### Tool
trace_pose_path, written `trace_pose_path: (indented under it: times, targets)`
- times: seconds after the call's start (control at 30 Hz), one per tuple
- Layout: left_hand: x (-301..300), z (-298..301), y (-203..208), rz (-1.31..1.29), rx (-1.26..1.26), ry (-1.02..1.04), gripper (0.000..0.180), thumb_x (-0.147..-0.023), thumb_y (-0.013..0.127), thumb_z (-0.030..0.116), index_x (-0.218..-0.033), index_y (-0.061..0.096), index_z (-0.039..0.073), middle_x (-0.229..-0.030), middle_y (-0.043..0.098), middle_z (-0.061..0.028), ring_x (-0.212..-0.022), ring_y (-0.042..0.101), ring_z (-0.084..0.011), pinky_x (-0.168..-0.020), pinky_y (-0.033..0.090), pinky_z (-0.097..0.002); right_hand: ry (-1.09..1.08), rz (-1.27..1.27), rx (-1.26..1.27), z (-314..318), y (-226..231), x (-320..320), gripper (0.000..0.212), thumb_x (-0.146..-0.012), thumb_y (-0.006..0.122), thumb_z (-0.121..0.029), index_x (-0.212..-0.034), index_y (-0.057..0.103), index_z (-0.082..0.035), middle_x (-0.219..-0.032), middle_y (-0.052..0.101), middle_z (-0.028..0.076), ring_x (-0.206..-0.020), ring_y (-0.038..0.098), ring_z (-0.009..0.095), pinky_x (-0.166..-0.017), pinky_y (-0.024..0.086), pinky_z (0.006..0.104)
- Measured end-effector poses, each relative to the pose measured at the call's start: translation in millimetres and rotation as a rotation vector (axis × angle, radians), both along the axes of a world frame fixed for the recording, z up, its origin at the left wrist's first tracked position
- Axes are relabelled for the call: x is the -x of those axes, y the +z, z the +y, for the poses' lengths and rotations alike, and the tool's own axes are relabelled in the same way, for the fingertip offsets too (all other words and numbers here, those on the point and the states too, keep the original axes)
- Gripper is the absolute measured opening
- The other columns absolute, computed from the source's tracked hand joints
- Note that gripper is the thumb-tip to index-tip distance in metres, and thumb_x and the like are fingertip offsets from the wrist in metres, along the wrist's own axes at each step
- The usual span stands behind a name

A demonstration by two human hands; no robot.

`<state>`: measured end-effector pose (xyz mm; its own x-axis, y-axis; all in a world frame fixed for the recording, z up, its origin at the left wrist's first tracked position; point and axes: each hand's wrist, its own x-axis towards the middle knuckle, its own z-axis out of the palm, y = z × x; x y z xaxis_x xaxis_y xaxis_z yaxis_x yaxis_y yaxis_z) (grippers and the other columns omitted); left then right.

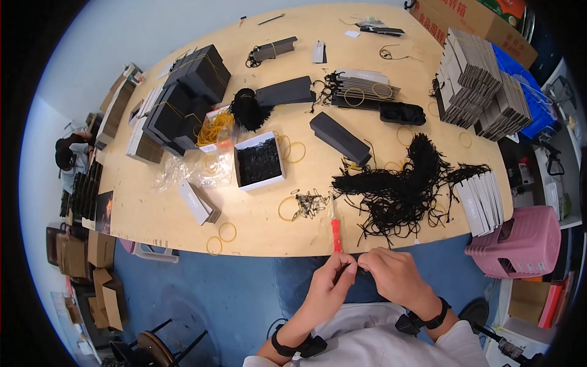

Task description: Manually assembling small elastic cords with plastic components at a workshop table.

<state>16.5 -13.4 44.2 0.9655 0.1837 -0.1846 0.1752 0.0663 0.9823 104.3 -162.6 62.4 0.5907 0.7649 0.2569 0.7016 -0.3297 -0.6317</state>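
Note:
My left hand [330, 286] and my right hand [395, 278] are side by side just off the table's near edge. The fingertips of each are pinched together, nearly meeting. Whatever lies between them is too small and too covered to make out. Right beyond my left hand, a red-handled tool [335, 235] lies on the table. Past it is a small heap of metal safety pins [310, 204]. A large tangle of black cords [400, 189] spreads beyond my right hand. White printed tags [480, 203] lie fanned at the table's right edge.
An open white box [282, 178] of small black pieces stands mid-table, near yellow rubber bands [215, 129]. Dark card stacks [199, 76] rise at the left, grey card stacks [468, 79] at the right. A pink stool [520, 241] stands by the right corner.

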Motion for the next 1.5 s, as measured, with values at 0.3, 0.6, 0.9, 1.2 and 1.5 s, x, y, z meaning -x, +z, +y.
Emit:
trace_pose_path:
  times: [0.3, 0.6, 0.9, 1.2, 1.5]
  targets:
    - [-0.5, 6.4, 6.4, 0.195, 0.623, 0.053, 0.010, -0.096, 0.057, 0.013, -0.092, 0.054, 0.004, -0.069, 0.041, 0.0070, -0.056, 0.029, -0.0007, -0.047, 0.020, -0.0187, 0.012, -0.098, -0.159, -4.0, -5.4, 1.8, 0.028, -0.072, 0.063, 0.002, -0.101, 0.063, 0.001, -0.081, 0.065, 0.007, -0.067, 0.064, 0.020, -0.053, 0.050, 0.0299]
    - [-0.2, -4.5, 4.0, 0.188, 0.653, 0.170, 0.008, -0.096, 0.057, 0.013, -0.092, 0.055, 0.006, -0.072, 0.041, 0.0081, -0.056, 0.029, 0.0001, -0.047, 0.021, -0.0174, -0.010, -0.208, -0.183, 2.7, -1.7, 0.1, 0.027, -0.069, 0.069, 0.008, -0.094, 0.064, 0.001, -0.067, 0.061, 0.008, -0.055, 0.061, 0.021, -0.045, 0.046, 0.0313]
    - [-1.2, -14.0, 5.0, 0.187, 0.527, 0.218, 0.007, -0.095, 0.060, 0.010, -0.095, 0.061, 0.003, -0.061, 0.042, 0.0105, -0.049, 0.028, 0.0010, -0.044, 0.019, -0.0189, -0.057, -0.096, -0.290, -1.4, -15.4, -1.2, 0.024, -0.068, 0.071, 0.003, -0.091, 0.064, -0.001, -0.067, 0.062, 0.007, -0.056, 0.062, 0.021, -0.050, 0.049, 0.0302]
    - [5.8, -7.5, 3.5, 0.152, 0.497, 0.145, 0.017, -0.094, 0.064, 0.013, -0.102, 0.069, 0.000, -0.063, 0.047, 0.0107, -0.054, 0.030, 0.0016, -0.048, 0.021, -0.0185, -0.140, 0.087, -0.386, -1.3, -11.0, 3.6, 0.021, -0.071, 0.070, 0.006, -0.090, 0.067, -0.001, -0.063, 0.061, 0.007, -0.050, 0.058, 0.018, -0.048, 0.046, 0.0277]
    - [7.1, -3.9, 2.6, 0.184, 0.462, 0.093, 0.014, -0.095, 0.062, 0.013, -0.097, 0.069, 0.001, -0.064, 0.045, 0.0116, -0.058, 0.029, 0.0018, -0.050, 0.021, -0.0185, -0.053, 0.525, -0.273, -4.6, 4.5, 0.6, 0.018, -0.079, 0.074, -0.004, -0.097, 0.070, -0.002, -0.066, 0.064, 0.007, -0.051, 0.060, 0.014, -0.048, 0.046, 0.0254]
